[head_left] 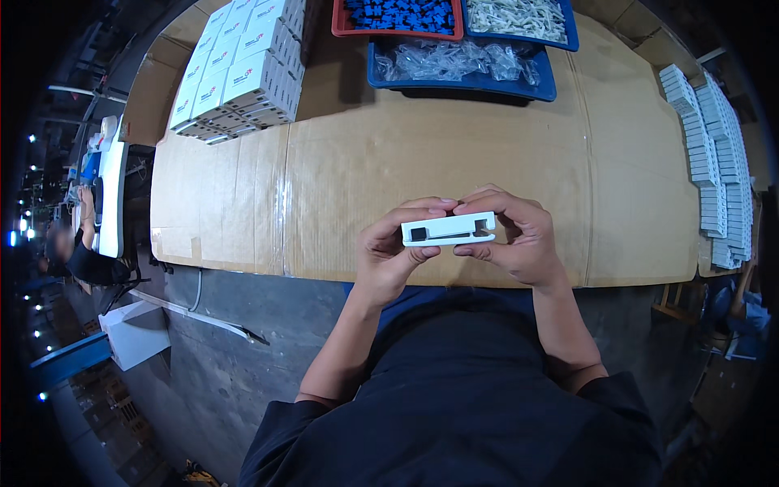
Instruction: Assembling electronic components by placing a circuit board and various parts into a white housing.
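Left hand [384,242] and right hand [523,239], both gripping the white casing [448,230], one at either end, over the near edge of the table [438,154]! Farther out, a blue tray [475,93]; at the far left corner, stacked white boxes [235,75], their faces printed dark and red.

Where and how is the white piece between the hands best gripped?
Likely by both ends of the white piece, left hand from the left, right hand from the right, thumbs on the near edge, fingers on the far one: it is long, narrow and held crosswise, with openings in its camera-facing side.
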A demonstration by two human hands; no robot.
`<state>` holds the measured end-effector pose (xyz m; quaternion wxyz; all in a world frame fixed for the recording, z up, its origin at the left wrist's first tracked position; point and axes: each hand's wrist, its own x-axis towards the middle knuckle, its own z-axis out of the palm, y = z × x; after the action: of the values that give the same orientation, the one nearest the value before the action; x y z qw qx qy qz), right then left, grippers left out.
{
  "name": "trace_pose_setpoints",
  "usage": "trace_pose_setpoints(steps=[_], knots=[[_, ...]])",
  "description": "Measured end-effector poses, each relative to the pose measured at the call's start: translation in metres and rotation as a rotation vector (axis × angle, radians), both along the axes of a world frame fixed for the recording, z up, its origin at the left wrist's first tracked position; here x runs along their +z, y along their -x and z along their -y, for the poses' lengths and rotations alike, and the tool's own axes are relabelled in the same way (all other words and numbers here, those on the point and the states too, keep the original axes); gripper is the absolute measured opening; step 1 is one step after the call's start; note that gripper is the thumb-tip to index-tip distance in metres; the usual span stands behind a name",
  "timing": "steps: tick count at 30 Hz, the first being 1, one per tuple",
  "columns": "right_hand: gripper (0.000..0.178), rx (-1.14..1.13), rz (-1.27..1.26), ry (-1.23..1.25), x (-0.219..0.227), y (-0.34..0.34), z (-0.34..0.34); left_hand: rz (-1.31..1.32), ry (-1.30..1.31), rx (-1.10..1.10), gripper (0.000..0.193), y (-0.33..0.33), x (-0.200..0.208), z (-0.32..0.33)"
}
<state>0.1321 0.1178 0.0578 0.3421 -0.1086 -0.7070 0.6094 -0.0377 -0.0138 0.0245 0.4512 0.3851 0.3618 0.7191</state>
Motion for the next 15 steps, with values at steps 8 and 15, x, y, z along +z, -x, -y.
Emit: trace_pose_setpoints(steps=[8, 15], knots=[[0.039, -0.016, -0.023, 0.013, -0.0005, -0.0006, 0.0017, -0.014, -0.009, -0.005, 0.032, 0.0002, 0.0063, -0.0037], [0.037, -0.020, -0.040, -0.013, -0.0028, 0.0009, -0.0001, -0.036, -0.009, -0.005, 0.033, 0.0036, 0.0047, -0.0052]])
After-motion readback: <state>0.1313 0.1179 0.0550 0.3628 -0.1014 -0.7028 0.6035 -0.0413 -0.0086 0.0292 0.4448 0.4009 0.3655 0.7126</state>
